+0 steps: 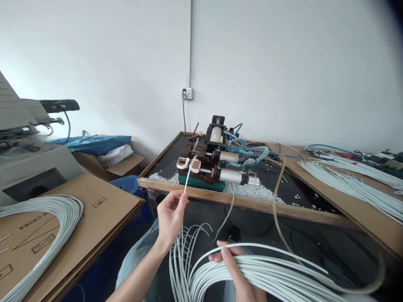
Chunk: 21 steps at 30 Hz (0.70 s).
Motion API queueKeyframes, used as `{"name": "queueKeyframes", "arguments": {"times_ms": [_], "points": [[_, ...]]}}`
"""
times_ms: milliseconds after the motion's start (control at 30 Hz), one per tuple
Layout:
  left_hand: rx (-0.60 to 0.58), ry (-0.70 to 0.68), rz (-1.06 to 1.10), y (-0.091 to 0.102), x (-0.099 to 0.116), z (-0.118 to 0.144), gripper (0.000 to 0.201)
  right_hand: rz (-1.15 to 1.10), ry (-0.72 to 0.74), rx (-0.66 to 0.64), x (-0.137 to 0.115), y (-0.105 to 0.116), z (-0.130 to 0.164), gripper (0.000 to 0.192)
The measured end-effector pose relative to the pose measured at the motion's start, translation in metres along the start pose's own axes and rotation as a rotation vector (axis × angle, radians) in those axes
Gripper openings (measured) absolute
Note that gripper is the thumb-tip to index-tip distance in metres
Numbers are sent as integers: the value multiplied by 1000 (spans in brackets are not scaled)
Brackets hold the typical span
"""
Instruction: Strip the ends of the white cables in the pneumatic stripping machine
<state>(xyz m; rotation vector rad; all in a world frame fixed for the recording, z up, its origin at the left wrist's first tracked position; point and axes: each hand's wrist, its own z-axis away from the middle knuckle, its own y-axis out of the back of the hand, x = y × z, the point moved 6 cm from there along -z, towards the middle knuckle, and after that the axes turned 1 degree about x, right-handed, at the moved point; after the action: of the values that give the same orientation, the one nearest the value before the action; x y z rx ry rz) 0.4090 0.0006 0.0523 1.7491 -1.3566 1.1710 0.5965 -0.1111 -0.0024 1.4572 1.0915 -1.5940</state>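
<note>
My left hand (171,214) pinches one white cable (187,181) between thumb and fingers. This cable runs up between the two white-edged jaw pads (195,166) at the front of a pneumatic clamping machine (216,134); its far end is hard to make out. Lower down, a thick bundle of white cables (277,272) curves over my lap, with my right hand (236,268) closed around part of it. One strand passes by the right thumb, a little apart from the others. The bundle's loose ends (192,239) fan out below my left wrist.
White cut bits (252,192) litter the wood-edged bench (302,214) around the machine, and a phone (169,171) lies left of it. Air hoses (278,184) hang at the right. More cables lie on cardboard at left (71,209) and right (355,178).
</note>
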Motion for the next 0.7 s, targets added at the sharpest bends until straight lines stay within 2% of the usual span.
{"name": "queueKeyframes", "arguments": {"times_ms": [67, 200, 267, 333, 433, 500, 533, 600, 700], "points": [[-85, -125, -120, 1, 14, 8, 18, 12, -17, -5, -4, 0, 3, 36], [-516, -320, -444, -18, 25, 20, 18, 45, -78, -59, -11, -6, 11, 34], [-624, -369, -535, -26, 31, 24, 21, 56, -112, -105, -12, -10, 15, 33], [-710, -327, -468, -33, 40, 30, 23, 64, -126, -143, -12, -15, 17, 31], [-968, -227, -241, -51, 58, 50, 23, 84, -71, -150, -15, -20, 18, 24], [-1070, -210, -178, -58, 67, 61, 27, 74, -25, -122, -19, -20, 18, 22], [-1067, -190, -171, -60, 67, 62, 30, 68, -22, -120, -20, -21, 18, 22], [-950, -80, -154, -57, 58, 55, 35, 57, -76, -129, -18, -20, 18, 26], [-615, 125, -54, -41, 33, 32, 37, 47, -156, -112, -13, -13, 16, 38]]}}
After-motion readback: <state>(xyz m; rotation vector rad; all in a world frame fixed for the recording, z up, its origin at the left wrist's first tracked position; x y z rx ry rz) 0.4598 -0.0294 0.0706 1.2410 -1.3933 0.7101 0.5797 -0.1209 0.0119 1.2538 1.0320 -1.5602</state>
